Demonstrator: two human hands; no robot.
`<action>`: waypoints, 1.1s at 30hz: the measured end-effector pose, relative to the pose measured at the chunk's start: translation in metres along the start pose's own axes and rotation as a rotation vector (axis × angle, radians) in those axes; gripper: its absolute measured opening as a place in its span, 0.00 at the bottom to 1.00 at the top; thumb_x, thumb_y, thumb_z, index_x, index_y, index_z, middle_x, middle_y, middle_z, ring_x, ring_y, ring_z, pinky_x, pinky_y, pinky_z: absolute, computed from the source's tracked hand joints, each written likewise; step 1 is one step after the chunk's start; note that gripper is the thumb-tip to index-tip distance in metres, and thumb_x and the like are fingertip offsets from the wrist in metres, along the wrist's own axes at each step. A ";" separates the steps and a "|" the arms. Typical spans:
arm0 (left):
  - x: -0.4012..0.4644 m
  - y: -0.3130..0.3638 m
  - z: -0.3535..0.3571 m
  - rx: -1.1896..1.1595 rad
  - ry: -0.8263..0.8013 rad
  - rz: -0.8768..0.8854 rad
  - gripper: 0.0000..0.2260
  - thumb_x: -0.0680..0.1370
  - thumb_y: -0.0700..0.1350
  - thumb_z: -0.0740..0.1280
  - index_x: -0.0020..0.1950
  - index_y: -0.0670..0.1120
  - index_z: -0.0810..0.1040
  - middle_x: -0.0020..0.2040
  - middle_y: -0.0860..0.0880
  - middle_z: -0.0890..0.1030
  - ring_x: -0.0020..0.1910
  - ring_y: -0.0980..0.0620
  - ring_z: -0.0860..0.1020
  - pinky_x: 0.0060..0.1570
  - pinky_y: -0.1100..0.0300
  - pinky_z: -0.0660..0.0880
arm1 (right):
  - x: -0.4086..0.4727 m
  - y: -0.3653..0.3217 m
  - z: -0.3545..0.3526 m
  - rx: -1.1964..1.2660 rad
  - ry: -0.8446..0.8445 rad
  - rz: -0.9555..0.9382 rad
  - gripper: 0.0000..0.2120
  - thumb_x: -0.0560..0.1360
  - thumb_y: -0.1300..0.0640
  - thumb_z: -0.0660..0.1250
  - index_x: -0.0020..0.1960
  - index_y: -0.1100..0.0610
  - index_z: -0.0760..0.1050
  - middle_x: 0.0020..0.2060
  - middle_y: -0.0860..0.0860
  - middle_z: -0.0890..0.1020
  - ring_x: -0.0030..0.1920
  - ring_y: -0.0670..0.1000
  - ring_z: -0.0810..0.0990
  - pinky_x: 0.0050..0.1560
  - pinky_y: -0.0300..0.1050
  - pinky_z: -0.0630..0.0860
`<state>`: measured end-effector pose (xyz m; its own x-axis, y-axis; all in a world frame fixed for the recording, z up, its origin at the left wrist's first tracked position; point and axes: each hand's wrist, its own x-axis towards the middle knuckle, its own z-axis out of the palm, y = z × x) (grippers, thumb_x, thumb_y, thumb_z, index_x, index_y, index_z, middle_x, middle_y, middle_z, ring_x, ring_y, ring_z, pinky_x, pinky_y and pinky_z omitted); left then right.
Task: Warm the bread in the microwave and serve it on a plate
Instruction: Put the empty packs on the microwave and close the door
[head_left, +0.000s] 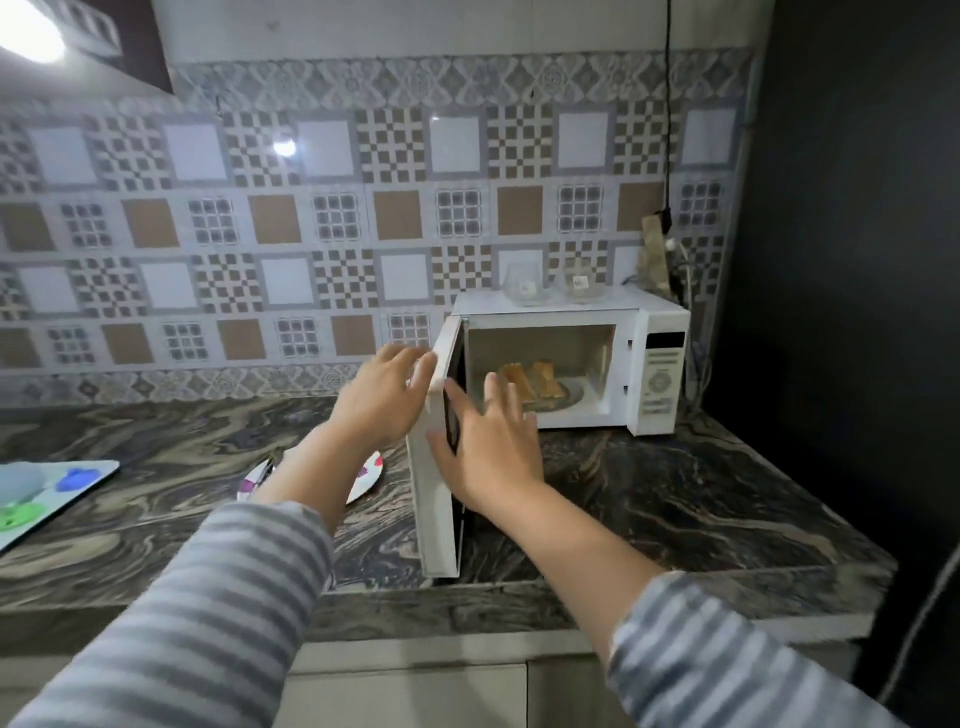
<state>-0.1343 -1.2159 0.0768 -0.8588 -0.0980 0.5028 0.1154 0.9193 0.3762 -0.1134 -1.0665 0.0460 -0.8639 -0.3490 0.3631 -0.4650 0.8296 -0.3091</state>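
Two hands are at the microwave door (434, 467), which stands swung out toward the near counter edge. The left hand (382, 397) curls its fingers over the door's top edge from the left, gripping it; the right hand (488, 447) is spread wide with straight fingers at the door's inner face, holding nothing. Bread slices (532, 382) lie inside the white microwave (657, 364) on its turntable, its cavity mouth unblocked to the right of the door. A patterned plate (366, 475) sits on the dark marbled counter (675, 493) just left of the door, partly hidden by the left forearm. Two glass jars (550, 283) stand on the microwave. Patterned tile wall (332, 208) runs behind; a tray (47, 493) lies far left.
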 end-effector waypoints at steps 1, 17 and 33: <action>-0.006 -0.008 0.003 -0.021 -0.023 -0.008 0.23 0.82 0.57 0.48 0.72 0.48 0.68 0.72 0.47 0.69 0.72 0.48 0.65 0.70 0.48 0.62 | 0.001 -0.006 0.004 -0.021 -0.010 -0.011 0.28 0.81 0.41 0.51 0.78 0.43 0.46 0.78 0.57 0.44 0.77 0.61 0.41 0.74 0.62 0.47; -0.028 0.015 0.064 -0.120 -0.124 0.072 0.32 0.73 0.72 0.34 0.76 0.65 0.47 0.78 0.59 0.47 0.77 0.56 0.43 0.74 0.39 0.46 | -0.001 0.048 0.014 -0.171 0.103 0.094 0.29 0.81 0.38 0.43 0.77 0.42 0.34 0.77 0.57 0.36 0.76 0.60 0.33 0.74 0.63 0.38; 0.105 0.114 0.186 0.124 -0.188 0.267 0.25 0.80 0.62 0.40 0.77 0.61 0.41 0.78 0.57 0.38 0.75 0.54 0.33 0.71 0.37 0.34 | 0.080 0.240 -0.012 -0.258 0.242 0.212 0.38 0.79 0.41 0.57 0.77 0.45 0.36 0.77 0.57 0.39 0.77 0.60 0.36 0.73 0.63 0.41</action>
<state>-0.3037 -1.0501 0.0279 -0.8849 0.2136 0.4139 0.2969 0.9434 0.1479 -0.2918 -0.8898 0.0114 -0.8509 -0.0713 0.5204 -0.1909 0.9650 -0.1799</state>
